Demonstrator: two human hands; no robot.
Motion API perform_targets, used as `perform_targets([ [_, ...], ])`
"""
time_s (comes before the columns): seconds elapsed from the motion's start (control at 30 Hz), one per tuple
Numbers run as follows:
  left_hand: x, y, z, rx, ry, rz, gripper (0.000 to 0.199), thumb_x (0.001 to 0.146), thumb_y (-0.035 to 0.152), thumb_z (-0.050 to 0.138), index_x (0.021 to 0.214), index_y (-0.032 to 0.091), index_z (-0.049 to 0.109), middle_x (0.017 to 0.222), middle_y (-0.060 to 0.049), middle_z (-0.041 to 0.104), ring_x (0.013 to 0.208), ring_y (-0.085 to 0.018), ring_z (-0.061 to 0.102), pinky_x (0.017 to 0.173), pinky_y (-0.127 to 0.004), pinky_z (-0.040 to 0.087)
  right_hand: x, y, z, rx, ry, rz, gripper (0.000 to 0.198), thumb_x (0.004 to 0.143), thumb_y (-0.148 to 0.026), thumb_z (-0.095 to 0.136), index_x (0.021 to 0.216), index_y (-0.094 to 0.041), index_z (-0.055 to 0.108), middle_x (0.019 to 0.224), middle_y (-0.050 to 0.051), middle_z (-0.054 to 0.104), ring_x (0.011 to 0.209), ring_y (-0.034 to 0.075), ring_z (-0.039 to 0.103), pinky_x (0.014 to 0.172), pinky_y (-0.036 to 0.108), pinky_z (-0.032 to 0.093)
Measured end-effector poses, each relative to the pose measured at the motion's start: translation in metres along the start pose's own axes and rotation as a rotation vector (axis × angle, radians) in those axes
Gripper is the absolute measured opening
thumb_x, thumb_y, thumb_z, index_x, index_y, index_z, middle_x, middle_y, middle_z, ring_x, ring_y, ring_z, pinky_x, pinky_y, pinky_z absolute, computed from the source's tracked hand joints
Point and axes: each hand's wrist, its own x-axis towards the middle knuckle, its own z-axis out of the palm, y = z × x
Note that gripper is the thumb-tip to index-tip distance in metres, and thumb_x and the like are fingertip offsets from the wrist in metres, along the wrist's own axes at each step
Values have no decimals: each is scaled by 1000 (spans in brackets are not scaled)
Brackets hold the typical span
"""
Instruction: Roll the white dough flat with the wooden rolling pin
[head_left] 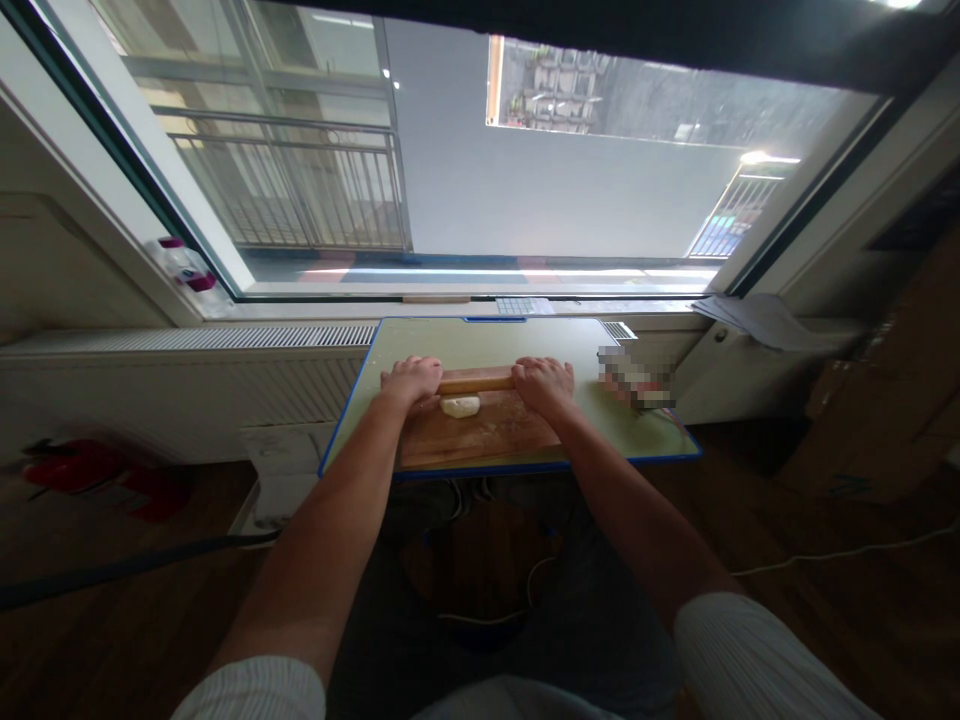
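Note:
A wooden rolling pin (477, 380) lies crosswise along the far part of a brown wooden board (480, 440). My left hand (412, 378) is closed over the pin's left end, and my right hand (543, 382) grips its right end. Just on the near side of the pin rests a small pale piece of dough (460, 406), left of the board's middle. Whether the pin touches the dough I cannot tell. Pale dusty traces mark the board's right half.
Under the board is a pale green table (592, 400) with a blue edge. A blurred-out item (636, 380) lies at its right. Behind is a window sill with papers (750, 318) and a plastic bottle (187, 268). A red fire extinguisher (105, 475) stands left, cardboard boxes (885, 400) right.

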Motion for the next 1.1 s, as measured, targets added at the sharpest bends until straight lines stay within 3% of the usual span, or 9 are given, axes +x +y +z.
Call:
perform_targets([
  [0.4,11,5,-2,6,-4,-21,54,101,47,39,144,40,70,163,-7,60,143,-40,57,116,-66,46,17,1,6,50,-25,61,46,111,-33,33,121,-28,77,135,11,77,125,30,67,105,47,44],
  [0.83,-25,6,3,36,153,52,52,105,42,33,144,35,68,159,-8,60,139,-33,57,118,-56,45,-3,4,19,161,65,100,49,111,-38,32,114,-30,80,135,5,77,130,29,59,114,49,40],
  [1.1,-42,8,6,46,260,89,48,107,39,35,135,31,73,148,-10,68,132,-33,60,114,-53,47,-18,1,20,202,97,130,47,111,-39,34,121,-31,80,148,3,70,140,31,52,119,52,37],
])
